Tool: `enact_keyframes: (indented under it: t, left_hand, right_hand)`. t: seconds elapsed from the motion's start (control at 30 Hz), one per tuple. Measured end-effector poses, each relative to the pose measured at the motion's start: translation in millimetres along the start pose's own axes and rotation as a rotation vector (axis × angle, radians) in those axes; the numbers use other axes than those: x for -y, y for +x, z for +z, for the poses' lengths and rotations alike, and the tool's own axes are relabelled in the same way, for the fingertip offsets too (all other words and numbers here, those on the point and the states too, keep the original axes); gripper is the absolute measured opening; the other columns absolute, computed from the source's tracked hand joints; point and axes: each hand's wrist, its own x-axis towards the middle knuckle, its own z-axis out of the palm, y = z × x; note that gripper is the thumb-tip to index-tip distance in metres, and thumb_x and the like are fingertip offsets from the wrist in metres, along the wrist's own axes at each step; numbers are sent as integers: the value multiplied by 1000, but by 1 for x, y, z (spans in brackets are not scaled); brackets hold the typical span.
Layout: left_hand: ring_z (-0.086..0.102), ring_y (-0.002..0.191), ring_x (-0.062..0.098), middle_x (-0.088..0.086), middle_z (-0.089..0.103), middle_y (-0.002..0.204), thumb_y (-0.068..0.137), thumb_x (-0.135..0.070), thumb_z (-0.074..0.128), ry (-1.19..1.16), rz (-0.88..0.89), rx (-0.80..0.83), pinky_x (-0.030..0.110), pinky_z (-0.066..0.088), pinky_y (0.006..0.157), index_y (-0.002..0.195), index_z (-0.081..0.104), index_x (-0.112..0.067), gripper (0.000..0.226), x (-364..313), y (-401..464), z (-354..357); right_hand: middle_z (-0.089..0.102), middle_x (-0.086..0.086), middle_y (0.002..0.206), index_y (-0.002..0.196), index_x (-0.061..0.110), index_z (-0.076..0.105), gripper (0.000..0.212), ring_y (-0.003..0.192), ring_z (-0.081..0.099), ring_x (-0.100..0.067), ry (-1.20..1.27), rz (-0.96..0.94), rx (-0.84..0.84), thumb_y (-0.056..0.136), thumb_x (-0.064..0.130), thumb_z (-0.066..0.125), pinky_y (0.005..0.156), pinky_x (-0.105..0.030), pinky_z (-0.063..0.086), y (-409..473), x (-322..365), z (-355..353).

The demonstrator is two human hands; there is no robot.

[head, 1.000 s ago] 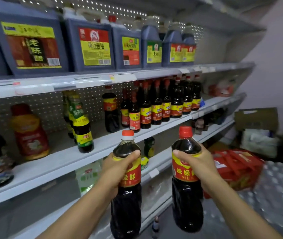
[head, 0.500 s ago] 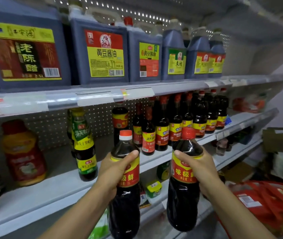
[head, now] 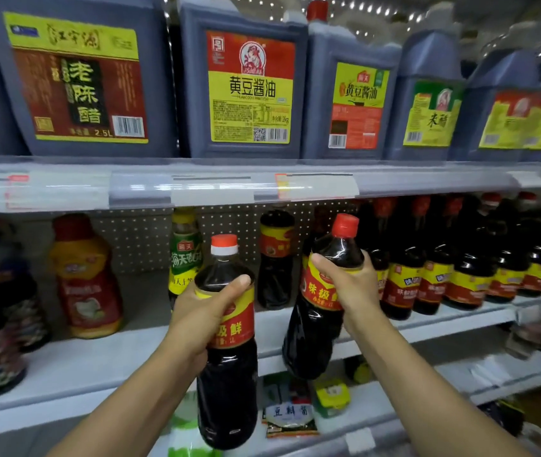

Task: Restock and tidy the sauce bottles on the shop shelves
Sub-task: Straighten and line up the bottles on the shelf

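Each hand carries a tall dark sauce bottle with a red cap and a red-and-yellow label. My left hand (head: 205, 311) grips the left bottle (head: 228, 367) upright around its shoulder, in front of the middle shelf (head: 97, 361). My right hand (head: 350, 286) grips the right bottle (head: 315, 324), tilted with its cap leaning right, just in front of a lone dark bottle (head: 275, 258) on that shelf. Several matching bottles (head: 460, 258) stand in a row to the right.
Large blue jugs (head: 246, 84) fill the top shelf. On the middle shelf stand a green-labelled bottle (head: 183, 255), an orange-red bottle (head: 86, 278) and dark jars at far left. Small packets (head: 290, 413) lie on the lower shelf. Bare shelf surface shows between the lone dark bottle and the orange-red one.
Both hands have raised their bottles and brought them closer to the middle shelf. The right bottle has tipped and moved toward the gap beside the lone dark bottle.
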Motion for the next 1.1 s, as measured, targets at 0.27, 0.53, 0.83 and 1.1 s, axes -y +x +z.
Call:
enact_keyframes:
  t: [0.27, 0.53, 0.83, 1.1]
  left_hand:
    - [69, 84, 23, 6, 73, 92, 69, -24, 77, -34, 33, -186, 31, 52, 69, 96, 64, -23, 30, 5, 12, 25]
    - [69, 81, 19, 5, 72, 92, 71, -23, 78, -53, 79, -334, 29, 51, 65, 103, 64, -18, 35, 15, 15, 45]
    - [69, 84, 18, 3, 72, 93, 71, -24, 78, -53, 118, -349, 30, 53, 69, 100, 64, -23, 32, 24, 19, 52]
    - [69, 91, 21, 3, 72, 100, 50, -40, 80, -53, 88, -306, 37, 54, 80, 114, 62, -20, 69, 25, 16, 50]
  right_hand:
    - [62, -3, 110, 116, 17, 50, 67, 102, 59, -22, -55, 54, 165, 61, 27, 87, 87, -36, 50, 57, -18, 22]
    - [64, -1, 95, 105, 14, 62, 49, 85, 60, -15, -52, 102, 304, 64, 25, 86, 71, -26, 46, 74, -28, 31]
    - [65, 2, 87, 84, 28, 58, 36, 77, 62, -13, 20, 61, 311, 65, 11, 84, 75, -28, 48, 81, -35, 39]
    - [64, 5, 98, 108, 27, 51, 51, 91, 63, -11, -93, -16, 460, 69, 21, 83, 80, -29, 51, 68, -41, 25]
